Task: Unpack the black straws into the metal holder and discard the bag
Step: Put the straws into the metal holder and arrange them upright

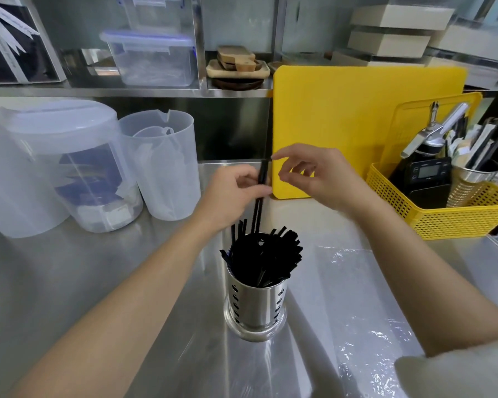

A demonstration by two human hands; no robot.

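Black slim plastic straws [260,196], pinched upright by fingers of the left hand [232,196], hang just above the perforated steel cylindrical holder [255,305] nearer on the table [98,282], the right hand [314,176], fingers loosely spread, beside their tops.

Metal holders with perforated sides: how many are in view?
2. One metal holder stands on the counter, full of black straws; a second holder sits in the yellow basket at right. More may be hidden behind it.

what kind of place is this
Most likely a café or commercial kitchen prep area: a stainless steel counter, a perforated metal holder full of black straws, and a large yellow plastic cutting board.
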